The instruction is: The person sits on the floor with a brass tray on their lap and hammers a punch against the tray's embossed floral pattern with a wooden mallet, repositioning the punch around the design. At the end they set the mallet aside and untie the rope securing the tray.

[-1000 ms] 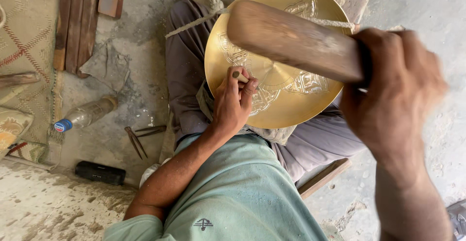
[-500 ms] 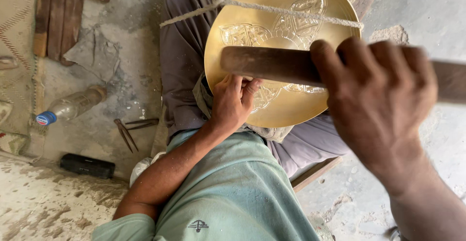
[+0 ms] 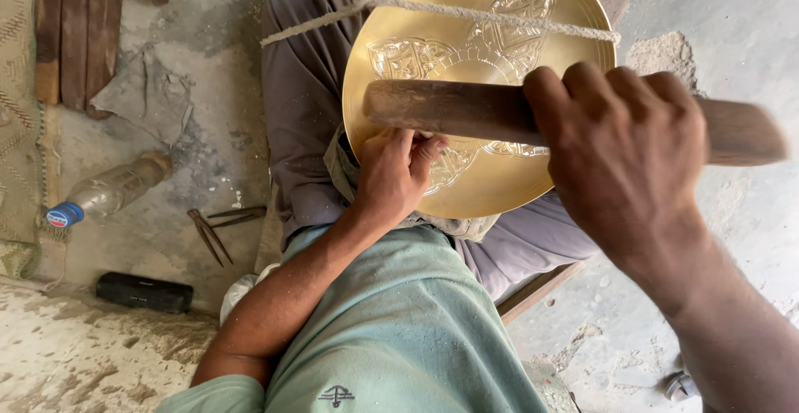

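My right hand [image 3: 620, 151] is wrapped tight around a wooden mallet [image 3: 466, 109] stretched across the middle right of the frame. My left hand [image 3: 395, 176], fingers bunched, presses on the engraved brass plate [image 3: 491, 184] at upper centre, tied on my lap by a rope [image 3: 466, 14].

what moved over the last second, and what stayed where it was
The right hand swung the wooden mallet from a slant to level across the brass plate; its grip never let go. The left hand stayed pressed on the plate's engraved face, the rope stayed across its top, and the plastic bottle stayed on the floor.
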A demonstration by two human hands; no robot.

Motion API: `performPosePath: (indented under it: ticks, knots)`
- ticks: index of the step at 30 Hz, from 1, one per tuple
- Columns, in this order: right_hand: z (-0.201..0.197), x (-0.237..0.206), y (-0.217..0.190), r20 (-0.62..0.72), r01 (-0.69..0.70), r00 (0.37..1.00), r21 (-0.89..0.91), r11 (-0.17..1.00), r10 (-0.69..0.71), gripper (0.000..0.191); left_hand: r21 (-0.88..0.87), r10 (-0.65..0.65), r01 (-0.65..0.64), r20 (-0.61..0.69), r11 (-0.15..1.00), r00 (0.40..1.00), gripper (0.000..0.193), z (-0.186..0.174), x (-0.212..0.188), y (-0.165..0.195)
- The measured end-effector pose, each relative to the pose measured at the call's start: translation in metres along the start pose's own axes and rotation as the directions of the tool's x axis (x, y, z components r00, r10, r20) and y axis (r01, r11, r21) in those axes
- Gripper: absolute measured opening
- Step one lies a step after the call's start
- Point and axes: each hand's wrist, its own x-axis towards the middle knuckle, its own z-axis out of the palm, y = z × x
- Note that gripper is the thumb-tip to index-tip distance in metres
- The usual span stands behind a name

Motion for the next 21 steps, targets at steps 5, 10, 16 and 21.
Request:
performPosePath:
  ticks: [5,10,16,21]
  knots:
    - [0.012,-0.005,0.004,-0.07,-0.149,0.96,0.688,0.71,0.27,0.025,-0.011,-0.073,0.074,0.051,0.997,0.996,0.019,0.001,-0.002,-0.006]
    - [0.019,-0.006,0.011,-0.162,0.017,0.987,0.155,0.988,0.009,0.009,0.108,0.083,-0.083,0.005,0.991,0.997,0.016,0.004,-0.002,-0.002]
    - [0.017,-0.014,0.017,-0.259,0.048,0.938,0.758,0.651,0.232,0.025,-0.039,-0.039,0.04,0.027,0.998,0.999,0.016,-0.001,0.004,0.008]
    - [0.017,-0.005,0.014,-0.258,0.049,0.955,0.624,0.78,0.147,0.028,0.001,-0.046,0.046,0.017,0.999,0.999,0.019,0.001,0.004,0.003]
